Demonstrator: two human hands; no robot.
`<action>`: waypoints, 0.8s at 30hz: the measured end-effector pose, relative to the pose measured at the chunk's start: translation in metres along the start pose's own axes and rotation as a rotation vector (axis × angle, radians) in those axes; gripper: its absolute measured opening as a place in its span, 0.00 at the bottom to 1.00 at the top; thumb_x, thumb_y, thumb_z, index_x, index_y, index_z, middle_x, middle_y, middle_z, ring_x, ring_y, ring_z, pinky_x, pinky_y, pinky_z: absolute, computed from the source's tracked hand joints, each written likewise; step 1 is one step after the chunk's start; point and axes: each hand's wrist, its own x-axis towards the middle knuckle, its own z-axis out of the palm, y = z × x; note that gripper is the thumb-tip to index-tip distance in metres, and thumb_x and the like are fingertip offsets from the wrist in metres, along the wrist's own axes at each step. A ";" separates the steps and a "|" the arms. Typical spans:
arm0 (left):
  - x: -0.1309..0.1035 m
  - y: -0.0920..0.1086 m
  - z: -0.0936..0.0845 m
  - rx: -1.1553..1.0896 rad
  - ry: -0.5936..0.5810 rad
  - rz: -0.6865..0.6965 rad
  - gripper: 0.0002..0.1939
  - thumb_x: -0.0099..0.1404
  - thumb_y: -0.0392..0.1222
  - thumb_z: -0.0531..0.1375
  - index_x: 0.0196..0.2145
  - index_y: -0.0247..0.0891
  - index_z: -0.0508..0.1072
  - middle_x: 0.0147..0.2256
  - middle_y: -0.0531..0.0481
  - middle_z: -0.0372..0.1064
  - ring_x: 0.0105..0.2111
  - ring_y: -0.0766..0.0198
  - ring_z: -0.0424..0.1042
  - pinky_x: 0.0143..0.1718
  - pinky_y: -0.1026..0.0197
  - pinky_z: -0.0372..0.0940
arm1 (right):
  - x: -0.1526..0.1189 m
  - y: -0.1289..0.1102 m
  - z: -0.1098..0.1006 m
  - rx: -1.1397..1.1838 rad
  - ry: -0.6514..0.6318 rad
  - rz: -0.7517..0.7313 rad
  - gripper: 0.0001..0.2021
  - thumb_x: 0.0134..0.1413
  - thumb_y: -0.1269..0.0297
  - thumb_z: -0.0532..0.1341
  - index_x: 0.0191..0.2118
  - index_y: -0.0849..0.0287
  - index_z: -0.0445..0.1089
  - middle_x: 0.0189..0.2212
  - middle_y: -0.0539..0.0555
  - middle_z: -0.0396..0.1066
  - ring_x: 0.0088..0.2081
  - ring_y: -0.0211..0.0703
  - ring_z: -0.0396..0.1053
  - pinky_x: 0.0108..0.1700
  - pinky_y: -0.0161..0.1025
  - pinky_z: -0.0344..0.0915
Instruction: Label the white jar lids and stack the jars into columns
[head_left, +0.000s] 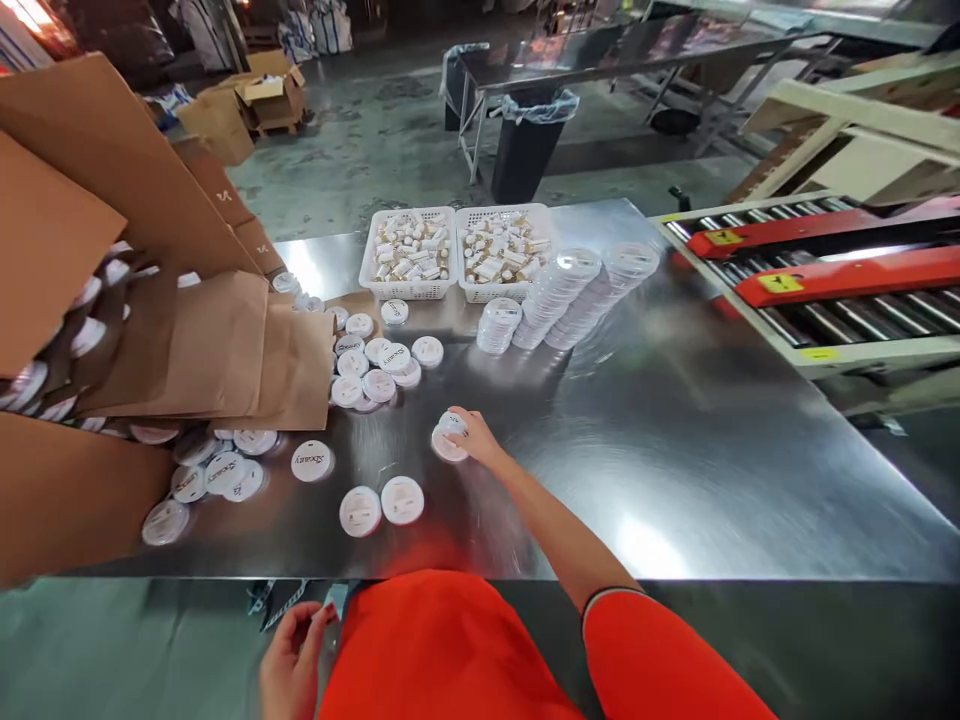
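round white containers (pixel 448 449), two of them overlapping, lie in the head view on the steel table (pixel 735 440), to the right of the cardboard carton (pixel 202 345). the right hand (pixel 472 436) has fingers and thumb bent around the farther one; a skewed grip could let its partner skid away on the slick metal. the left hand (pixel 294 650), nearer the wearer than the carton, has curled fingers; whether they grip anything i cannot tell. farther right of the carton, tall stacks (pixel 559 300) could topple if nudged. loose containers (pixel 379 384) beside the carton might scatter under a sweeping arm.
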 end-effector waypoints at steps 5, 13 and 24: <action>-0.005 -0.009 -0.010 -0.011 0.004 -0.031 0.30 0.37 0.69 0.66 0.26 0.39 0.76 0.29 0.45 0.79 0.36 0.49 0.77 0.41 0.56 0.70 | -0.002 -0.004 -0.004 -0.306 0.097 0.104 0.36 0.50 0.64 0.64 0.64 0.47 0.53 0.56 0.62 0.56 0.53 0.57 0.60 0.51 0.49 0.59; -0.014 -0.025 -0.014 -0.032 0.052 -0.102 0.33 0.34 0.72 0.64 0.27 0.39 0.74 0.31 0.43 0.79 0.38 0.47 0.77 0.41 0.54 0.70 | -0.024 0.011 0.011 -0.514 0.084 -0.149 0.27 0.59 0.73 0.49 0.62 0.48 0.59 0.63 0.62 0.52 0.60 0.60 0.51 0.56 0.56 0.52; -0.031 -0.009 -0.002 0.009 0.098 -0.041 0.34 0.38 0.73 0.62 0.27 0.38 0.74 0.31 0.42 0.78 0.37 0.47 0.77 0.40 0.53 0.69 | -0.066 -0.007 0.027 -0.627 -0.016 -0.119 0.28 0.56 0.67 0.55 0.64 0.57 0.57 0.61 0.66 0.56 0.57 0.68 0.54 0.52 0.60 0.55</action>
